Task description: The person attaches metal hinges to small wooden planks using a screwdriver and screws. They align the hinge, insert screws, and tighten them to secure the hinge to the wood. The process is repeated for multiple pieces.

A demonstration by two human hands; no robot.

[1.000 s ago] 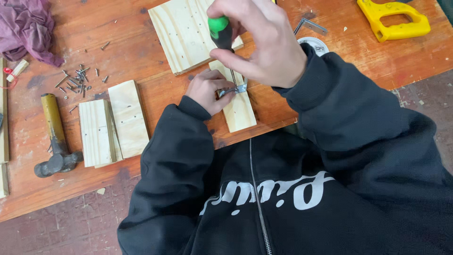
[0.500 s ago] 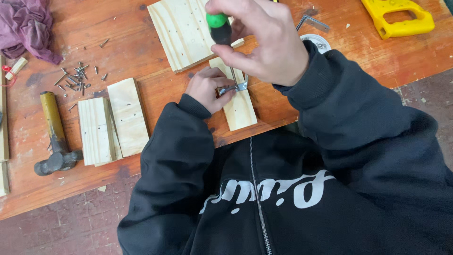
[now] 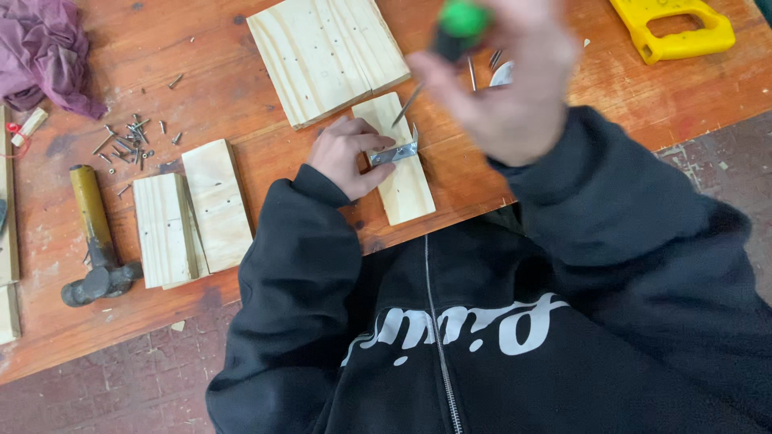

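While the left hand (image 3: pixel 347 154) lies on the orange-brown workbench (image 3: pixel 265 173), its fingers curl closed around a small bent metal bracket (image 3: pixel 396 152) and press it against a narrow pine block (image 3: pixel 396 161). That block sits near the bench's near edge, just right of the hand, with its long side running from far to near. The bracket lies across the block about halfway along it, one shiny flange standing up on the right.

Higher and closer to the camera, the right hand (image 3: pixel 515 80) is blurred; its fingers are closed around a screwdriver (image 3: pixel 446 44) with a green-capped dark handle. The thin shaft slants down and to the left, and its tip points at the bracket, close above it; whether it touches cannot be told.

Just beyond the narrow block lies a wider pine board (image 3: pixel 326 52) dotted with small holes. To the left, two more pine pieces (image 3: pixel 193 217) rest side by side, touching. Farther left lies a hammer (image 3: pixel 92 237) with a yellowish handle, its dark head toward the near edge. A scatter of loose screws (image 3: pixel 129 145) lies beyond the hammer, and a purple cloth (image 3: pixel 44 52) is bunched at the far left corner. A yellow saw handle (image 3: pixel 671 32) rests at the far right.
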